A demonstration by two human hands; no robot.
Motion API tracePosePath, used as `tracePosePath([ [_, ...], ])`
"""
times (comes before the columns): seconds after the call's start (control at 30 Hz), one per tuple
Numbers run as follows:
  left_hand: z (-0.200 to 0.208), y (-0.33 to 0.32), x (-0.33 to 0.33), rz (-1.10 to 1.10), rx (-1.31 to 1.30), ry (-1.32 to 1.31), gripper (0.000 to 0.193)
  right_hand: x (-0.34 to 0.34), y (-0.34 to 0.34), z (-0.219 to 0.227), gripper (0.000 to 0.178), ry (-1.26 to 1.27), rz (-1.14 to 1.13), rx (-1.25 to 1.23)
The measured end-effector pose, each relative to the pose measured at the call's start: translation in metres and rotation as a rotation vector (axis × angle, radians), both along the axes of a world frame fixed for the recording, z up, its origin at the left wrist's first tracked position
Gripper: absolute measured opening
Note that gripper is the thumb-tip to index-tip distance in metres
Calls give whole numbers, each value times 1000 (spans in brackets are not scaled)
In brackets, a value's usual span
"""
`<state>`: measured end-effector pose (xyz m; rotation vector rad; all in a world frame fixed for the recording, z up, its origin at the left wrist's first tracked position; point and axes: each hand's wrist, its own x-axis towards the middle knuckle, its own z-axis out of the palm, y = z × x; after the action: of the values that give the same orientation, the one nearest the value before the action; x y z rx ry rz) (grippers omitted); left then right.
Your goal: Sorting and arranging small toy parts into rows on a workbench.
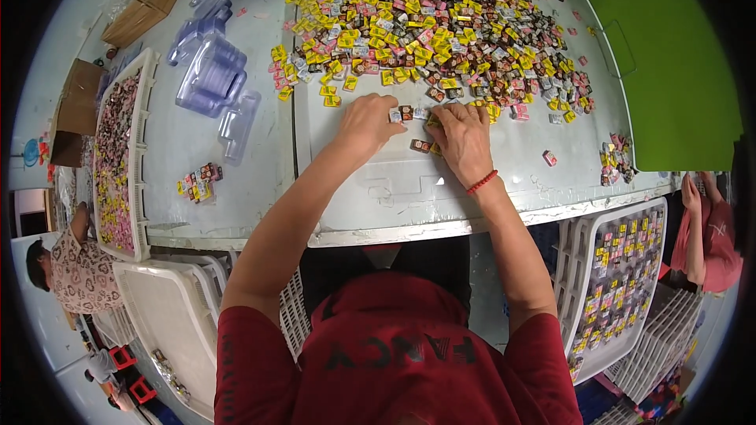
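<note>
Between my hands, a short row of small box-shaped pieces (407, 113) in dark brown and silvery white lies on the pale table. My left hand (366, 127) is closed at the row's left end, thumb and forefinger around a whitish piece (395, 116). At the right end, my right hand (465, 140), with a red bead bracelet (482, 182) at its wrist, has its fingers bent over a yellow piece (433, 120), partly hidden. Just below the row sits a loose dark brown piece (420, 145), close to the right thumb.
Beyond my hands spreads a large heap of yellow, pink, brown and silver pieces (409, 31). Clear plastic trays (211, 75) lie at left, near a filled white basket (142, 149). A green board (669, 63) stands right. A white crate (575, 283) of packed pieces is below. Co-workers flank the table.
</note>
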<state>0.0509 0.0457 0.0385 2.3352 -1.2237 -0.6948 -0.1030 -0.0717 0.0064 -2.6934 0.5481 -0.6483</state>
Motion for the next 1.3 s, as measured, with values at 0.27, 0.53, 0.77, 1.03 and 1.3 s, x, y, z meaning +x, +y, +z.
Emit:
tracePosePath([
  [0.27, -23, -28, -10, -376, -439, -288, 35, -4, -3, -2, 26, -15, 11, -5],
  [0.53, -3, -7, 8, 39, -563, -77, 23, -7, -7, -2, 25, -33, 2, -16],
  [0.77, -26, 15, -2, 192, -486, -141, 15, 6, 0, 2, 23, -22, 68, 79],
  [1.03, -8, 19, -18, -273, -513, -234, 17, -51, -27, 2, 22, -124, -84, 83],
  [1.3, -19, 5, -29, -493, -399, -203, 21, -43, -8, 12, 21, -26, -51, -39],
])
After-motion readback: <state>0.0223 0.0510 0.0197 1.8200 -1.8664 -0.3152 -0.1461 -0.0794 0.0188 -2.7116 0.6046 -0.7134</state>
